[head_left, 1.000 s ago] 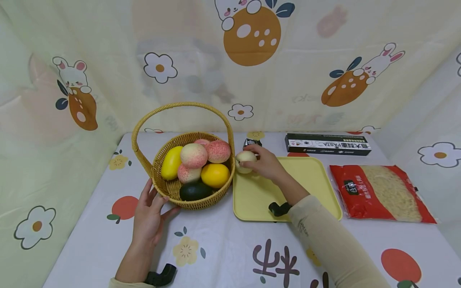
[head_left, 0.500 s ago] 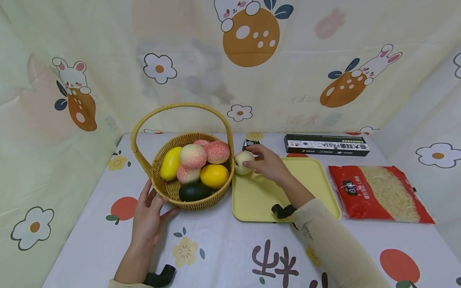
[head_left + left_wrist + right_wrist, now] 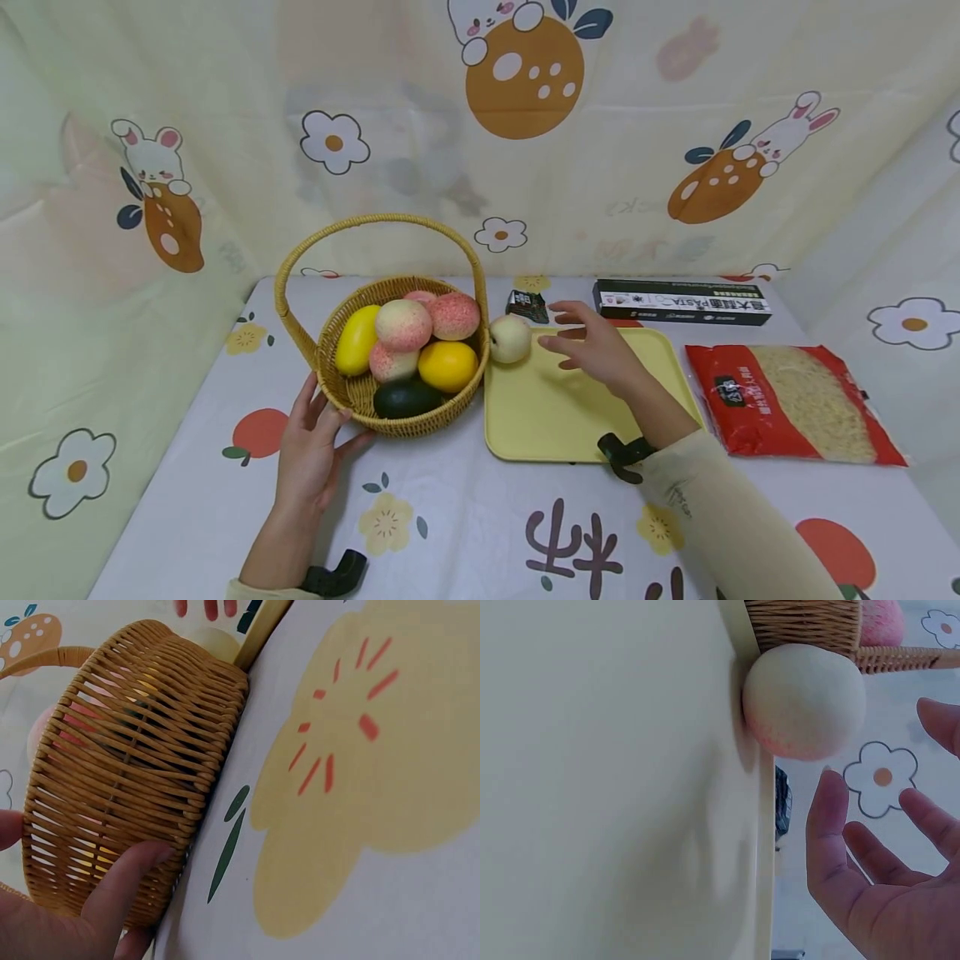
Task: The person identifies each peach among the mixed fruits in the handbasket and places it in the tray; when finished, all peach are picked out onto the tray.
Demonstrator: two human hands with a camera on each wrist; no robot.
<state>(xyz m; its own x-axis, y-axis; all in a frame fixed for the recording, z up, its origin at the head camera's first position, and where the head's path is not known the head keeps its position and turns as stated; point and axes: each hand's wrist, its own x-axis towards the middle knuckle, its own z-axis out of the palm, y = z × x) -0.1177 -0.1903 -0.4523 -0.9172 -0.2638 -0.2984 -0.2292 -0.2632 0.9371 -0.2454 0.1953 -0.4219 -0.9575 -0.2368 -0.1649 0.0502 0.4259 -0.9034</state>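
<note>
A wicker basket point(image 3: 422, 427) with a tall handle stands left of centre. It holds several pink-speckled peaches point(image 3: 403, 325), a yellow mango-like fruit point(image 3: 357, 342), a yellow lemon-like fruit point(image 3: 447, 367) and a dark green avocado-like fruit point(image 3: 407, 398). My left hand point(image 3: 309, 454) rests against the basket's front left side, its thumb on the wicker in the left wrist view. A pale peach point(image 3: 510, 339), with a pink blush in the right wrist view point(image 3: 804, 705), sits on the tray's left edge by the basket. Just right of it, my right hand point(image 3: 596, 346) holds nothing, fingers spread and slightly bent.
The yellow tray point(image 3: 585, 417) lies right of the basket. Behind it are a small black packet point(image 3: 527, 306) and a long black pasta box point(image 3: 682, 302). A red bag of pasta point(image 3: 795, 404) lies at the right. Printed cloth hangs behind the table.
My right hand has let go of the pale peach and moved off to the right. The peach stays by the basket. My left hand keeps its place.
</note>
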